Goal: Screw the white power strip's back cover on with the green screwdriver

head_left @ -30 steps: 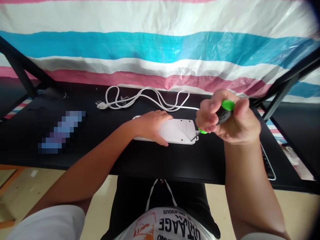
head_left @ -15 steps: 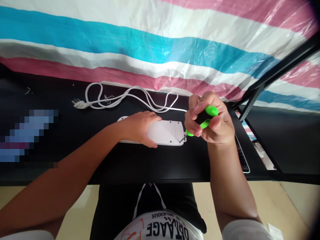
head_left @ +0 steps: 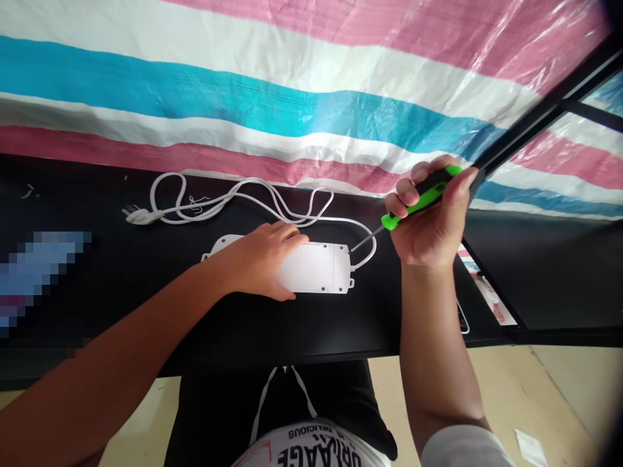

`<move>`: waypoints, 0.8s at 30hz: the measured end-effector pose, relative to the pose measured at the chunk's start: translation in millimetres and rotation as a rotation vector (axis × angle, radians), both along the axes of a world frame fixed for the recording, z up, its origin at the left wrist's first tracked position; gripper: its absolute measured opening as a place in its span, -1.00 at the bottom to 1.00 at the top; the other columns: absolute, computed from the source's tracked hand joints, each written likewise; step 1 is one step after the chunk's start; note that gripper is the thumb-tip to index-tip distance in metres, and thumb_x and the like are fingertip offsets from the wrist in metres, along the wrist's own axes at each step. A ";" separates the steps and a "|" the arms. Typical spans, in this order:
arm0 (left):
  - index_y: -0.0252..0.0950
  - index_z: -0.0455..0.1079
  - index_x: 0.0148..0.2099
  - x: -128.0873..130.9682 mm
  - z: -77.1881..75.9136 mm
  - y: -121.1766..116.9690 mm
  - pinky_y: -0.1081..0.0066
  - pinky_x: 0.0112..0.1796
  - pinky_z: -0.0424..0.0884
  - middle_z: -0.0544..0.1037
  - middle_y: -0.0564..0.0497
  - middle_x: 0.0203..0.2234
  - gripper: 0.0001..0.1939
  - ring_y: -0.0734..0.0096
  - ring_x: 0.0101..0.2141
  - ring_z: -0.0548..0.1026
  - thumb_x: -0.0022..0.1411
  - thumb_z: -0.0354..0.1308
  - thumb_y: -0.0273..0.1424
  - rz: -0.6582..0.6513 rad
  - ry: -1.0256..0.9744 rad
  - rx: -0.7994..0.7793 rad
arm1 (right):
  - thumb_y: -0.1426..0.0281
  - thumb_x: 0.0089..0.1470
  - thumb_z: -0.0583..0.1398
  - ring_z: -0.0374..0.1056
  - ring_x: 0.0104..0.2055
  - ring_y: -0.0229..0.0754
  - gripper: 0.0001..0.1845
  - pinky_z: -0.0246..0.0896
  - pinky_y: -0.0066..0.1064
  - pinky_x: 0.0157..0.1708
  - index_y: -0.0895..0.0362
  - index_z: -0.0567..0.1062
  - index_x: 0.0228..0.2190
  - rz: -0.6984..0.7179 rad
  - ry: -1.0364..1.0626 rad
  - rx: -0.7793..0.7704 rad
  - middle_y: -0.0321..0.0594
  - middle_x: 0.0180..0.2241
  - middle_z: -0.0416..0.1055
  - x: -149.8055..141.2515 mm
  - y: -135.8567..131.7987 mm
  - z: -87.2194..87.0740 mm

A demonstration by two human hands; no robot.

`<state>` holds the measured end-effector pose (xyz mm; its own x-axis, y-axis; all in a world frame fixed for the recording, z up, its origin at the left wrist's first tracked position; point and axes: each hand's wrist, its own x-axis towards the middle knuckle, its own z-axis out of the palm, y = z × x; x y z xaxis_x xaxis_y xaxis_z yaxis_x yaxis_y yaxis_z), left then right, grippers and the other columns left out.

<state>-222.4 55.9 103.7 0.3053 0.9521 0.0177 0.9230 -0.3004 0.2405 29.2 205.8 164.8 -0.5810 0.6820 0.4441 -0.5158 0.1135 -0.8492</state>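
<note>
A white power strip (head_left: pixel 315 269) lies underside up on the black table, its screw holes showing near the corners. My left hand (head_left: pixel 267 259) spans its middle, thumb on the near edge and fingers over the far edge, holding it. In my right hand (head_left: pixel 431 214) is a screwdriver (head_left: pixel 423 200) with a green and black handle, gripped with the fingers wrapped round it. Its thin shaft slants down to the left, and the tip is at the far right corner of the strip, beside a screw hole; whether it touches cannot be made out.
The strip's white cord (head_left: pixel 272 188) runs in loops behind it to a plug (head_left: pixel 141 215) at the left. A striped plastic sheet (head_left: pixel 292 110) hangs behind the table. A black metal frame (head_left: pixel 545 110) stands at the right, with a phone-like object (head_left: pixel 464 319) partly behind my forearm.
My right hand has moved right and up, tilting the screwdriver lower. Its tip has gone from the strip's near right corner to the far right corner. My left hand still holds the strip.
</note>
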 end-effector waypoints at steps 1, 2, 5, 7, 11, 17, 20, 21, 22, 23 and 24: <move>-0.27 0.22 0.37 0.5 -0.3 -0.2 0.00 0.26 0.27 0.37 -0.29 0.25 0.00 -0.23 0.26 0.34 -0.02 0.48 0.01 -0.003 0.007 0.013 | -0.20 0.06 0.37 0.33 -0.37 -0.10 -0.52 0.22 -0.30 -0.59 -0.16 0.52 -0.18 -0.058 -0.004 0.005 -0.21 -0.34 0.32 -1.4 -1.8 -0.3; -0.26 0.22 0.37 0.7 -0.6 -0.2 0.00 0.25 0.27 0.37 -0.29 0.25 0.00 -0.23 0.25 0.34 -0.01 0.47 0.01 -0.006 0.012 0.026 | -0.22 0.05 0.37 0.34 -0.36 -0.09 -0.50 0.22 -0.29 -0.58 -0.16 0.51 -0.18 -0.126 -0.003 0.007 -0.20 -0.33 0.32 -3.5 -4.4 -0.9; -0.27 0.24 0.36 1.0 -1.1 -0.2 -0.03 0.26 0.25 0.38 -0.30 0.24 -0.02 -0.25 0.24 0.35 0.00 0.48 -0.01 -0.018 0.021 0.065 | -0.25 0.04 0.35 0.36 -0.33 -0.08 -0.47 0.24 -0.27 -0.55 -0.15 0.49 -0.20 -0.268 0.055 -0.013 -0.19 -0.30 0.33 -10.6 -11.4 -3.3; -0.27 0.25 0.35 1.3 -0.6 -0.3 -0.04 0.26 0.25 0.38 -0.31 0.23 -0.04 -0.25 0.24 0.35 0.00 0.48 -0.03 -0.024 0.023 0.081 | -0.21 0.07 0.36 0.37 -0.31 -0.09 -0.53 0.28 -0.27 -0.51 -0.16 0.49 -0.21 -0.253 0.118 -0.011 -0.20 -0.26 0.36 -12.1 -12.2 -4.0; -0.26 0.25 0.34 1.4 -0.3 -0.3 -0.04 0.24 0.27 0.39 -0.30 0.22 -0.06 -0.23 0.22 0.37 0.00 0.48 -0.04 -0.025 0.016 0.093 | -0.20 0.14 0.31 0.37 -0.25 -0.06 -0.59 0.35 -0.23 -0.45 -0.21 0.51 -0.20 -0.125 0.081 0.047 -0.20 -0.18 0.42 -7.8 -6.9 -1.3; -0.28 0.24 0.34 0.6 -1.9 0.2 -0.04 0.24 0.27 0.39 -0.31 0.22 -0.06 -0.22 0.22 0.37 0.01 0.48 -0.04 -0.033 0.023 0.095 | -0.20 0.13 0.32 0.38 -0.24 -0.06 -0.56 0.38 -0.23 -0.42 -0.19 0.50 -0.17 -0.079 0.081 0.029 -0.20 -0.26 0.37 -15.9 -11.1 -4.1; -0.30 0.23 0.34 0.7 -0.9 0.2 -0.04 0.24 0.26 0.38 -0.31 0.22 -0.04 -0.22 0.22 0.36 0.01 0.48 -0.04 -0.034 0.033 0.098 | -0.20 0.12 0.34 0.39 -0.25 -0.07 -0.53 0.39 -0.22 -0.40 -0.17 0.49 -0.14 -0.015 0.082 0.016 -0.23 -0.33 0.32 -22.5 -15.2 -8.4; -0.32 0.23 0.34 1.0 -0.2 0.1 -0.04 0.24 0.26 0.38 -0.31 0.22 -0.04 -0.22 0.22 0.36 0.02 0.48 -0.04 -0.033 0.036 0.096 | -0.21 0.11 0.34 0.39 -0.25 -0.07 -0.51 0.40 -0.22 -0.39 -0.17 0.49 -0.12 0.019 0.055 0.017 -0.23 -0.34 0.32 -23.7 -16.1 -9.2; -0.34 0.22 0.35 1.5 0.7 -0.1 -0.03 0.25 0.25 0.37 -0.31 0.22 -0.04 -0.21 0.23 0.35 0.03 0.48 -0.04 -0.034 0.038 0.089 | -0.23 0.11 0.33 0.40 -0.25 -0.07 -0.48 0.40 -0.22 -0.39 -0.17 0.49 -0.11 0.043 0.022 0.018 -0.23 -0.34 0.32 -24.5 -16.9 -9.7; -0.36 0.21 0.35 2.0 1.6 -0.3 -0.03 0.25 0.24 0.36 -0.32 0.23 -0.04 -0.20 0.23 0.35 0.05 0.47 -0.04 -0.035 0.040 0.081 | -0.24 0.11 0.32 0.40 -0.25 -0.07 -0.47 0.40 -0.22 -0.39 -0.17 0.50 -0.10 0.051 -0.006 0.020 -0.23 -0.34 0.33 -25.0 -17.9 -10.0; -0.38 0.21 0.36 2.7 2.6 -0.4 -0.03 0.26 0.23 0.36 -0.33 0.24 -0.05 -0.20 0.24 0.34 0.07 0.46 -0.05 -0.037 0.041 0.071 | -0.25 0.11 0.31 0.41 -0.26 -0.07 -0.47 0.40 -0.22 -0.38 -0.17 0.50 -0.09 0.044 -0.019 0.024 -0.23 -0.33 0.33 -25.3 -19.4 -10.0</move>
<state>-219.7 55.5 106.3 0.3420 0.9369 0.0719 0.9195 -0.3495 0.1797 3.9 186.4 154.8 -0.6188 0.6448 0.4486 -0.5043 0.1118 -0.8563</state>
